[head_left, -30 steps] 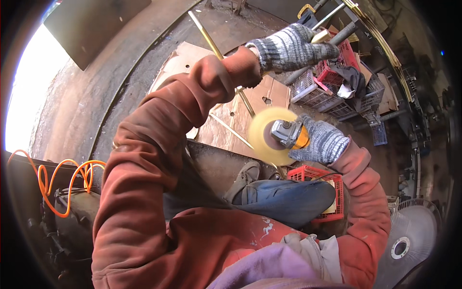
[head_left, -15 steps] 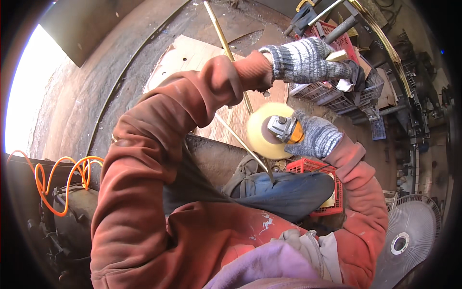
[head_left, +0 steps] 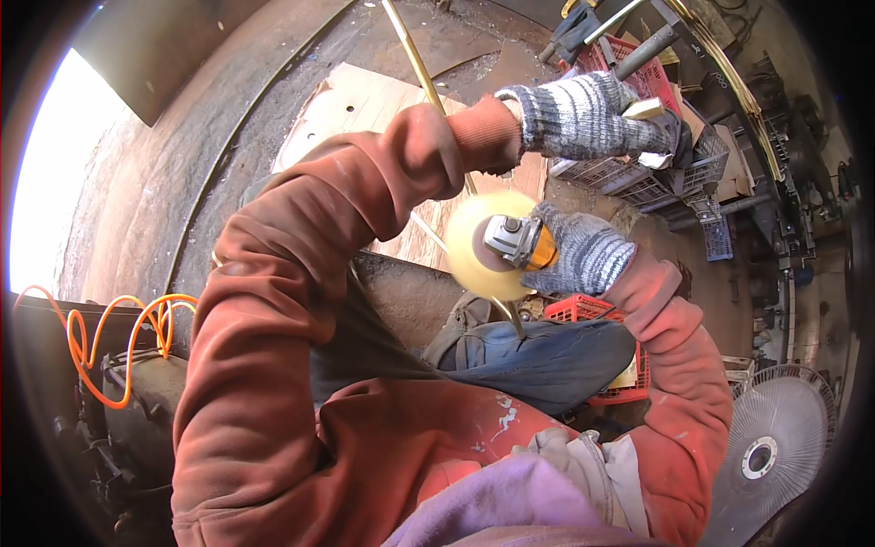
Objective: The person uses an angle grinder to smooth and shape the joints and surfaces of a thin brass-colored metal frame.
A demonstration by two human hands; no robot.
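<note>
Angle grinder (head_left: 512,241) is sitting in the gloved right hand (head_left: 583,251), fingers closing round its orange body; it is hanging in front of the bent leg, with its broad yellow disc (head_left: 467,264) lying on the side away from the palm. Presumably the grip is staying behind the head to be keeping the glove clear of the rim. Gloved left hand (head_left: 579,114) is reaching farther out, closing on a pale block (head_left: 643,108) between thumb and fingers; purpose unclear. Left forearm is crossing over a long brass-coloured rod (head_left: 410,50), perhaps steadying it; contact is not resolving. Rod is slanting down behind the disc toward the jeans leg (head_left: 547,360), which may be serving as a rest; cannot tell whether disc and rod are touching. Beneath, a cardboard sheet (head_left: 333,114) is covering part of the stained floor (head_left: 264,55), possibly protecting the stock. Outward: a red crate (head_left: 570,308) is standing beside the knee, grey crates (head_left: 620,182) are lying beyond the hands, a fan (head_left: 775,447) is standing lower right, and an orange hose (head_left: 82,365) is coiling at left.
</note>
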